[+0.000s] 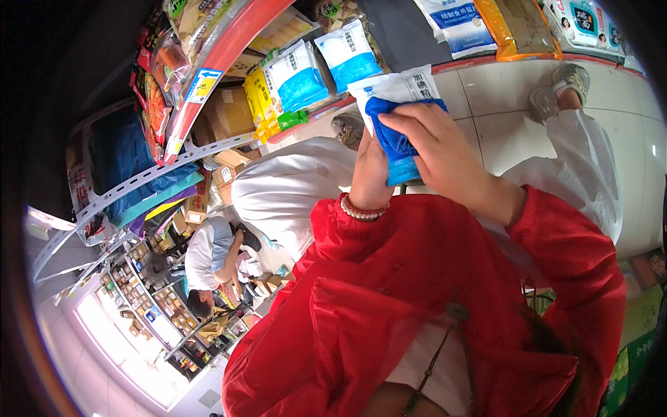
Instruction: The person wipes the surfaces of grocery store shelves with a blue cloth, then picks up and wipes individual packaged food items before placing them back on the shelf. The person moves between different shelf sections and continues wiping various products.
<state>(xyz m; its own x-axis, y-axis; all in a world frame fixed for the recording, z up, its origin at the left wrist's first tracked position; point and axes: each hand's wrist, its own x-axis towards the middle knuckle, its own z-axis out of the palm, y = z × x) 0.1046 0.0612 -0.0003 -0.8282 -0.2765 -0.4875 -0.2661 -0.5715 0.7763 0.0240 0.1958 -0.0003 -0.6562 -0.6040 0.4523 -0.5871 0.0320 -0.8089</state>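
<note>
My left hand (371, 169) grips a white-and-blue plastic packet (388, 84) from below and behind, in front of my chest. Over the front of that packet lies a blue cloth (390, 136), which my right hand (443, 143) holds pressed against it with bent fingers. The cloth hides much of the packet's printed face. Beyond my hands, similar white-and-blue packets (348, 54) rest on a low shelf beside a yellow packet (257, 107). Farther right on the shelf are a larger white-and-blue bag (464, 26), an orange-edged bag (521, 28) and a white printed packet (583, 26).
A red shelf edge with a price tag (203, 86) juts out at upper left, above a perforated metal shelf upright (208, 151). Cardboard boxes (229, 109) stand underneath. Another person (203, 255) is bent low at left. Green boxes (641, 359) sit at lower right on the tiled floor (505, 130).
</note>
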